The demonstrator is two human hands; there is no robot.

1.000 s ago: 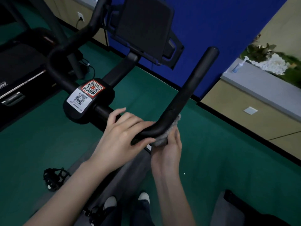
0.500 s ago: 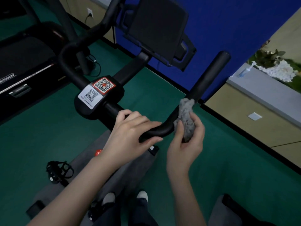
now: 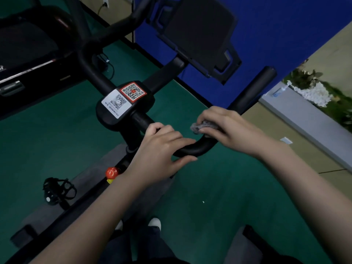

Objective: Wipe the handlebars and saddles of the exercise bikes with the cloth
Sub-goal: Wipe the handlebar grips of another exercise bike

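The right hand [image 3: 224,126] was curled over the bend of the black tubular handlebar [image 3: 194,150]. Its fingers were folded round a crumpled grey fluffy cloth [image 3: 202,127] and pressed it onto the top of the bar. A tuft of cloth stuck out past the fingertips toward the left hand [image 3: 163,149]. That hand sat just beside it on the same bar, fingers wrapped over the tube and thumb stretched out below it, with a short bare stretch of the curve showing between the two. Beyond the right hand the bar's horn rose free to its blunt end, with open air on both sides. Past the left hand lay the black centre hub with two QR-code stickers [image 3: 123,102], and farther off the dark tablet holder [image 3: 200,31]. Below the left wrist sat a red round knob [image 3: 112,172], and below both arms spread the green floor [image 3: 219,197].
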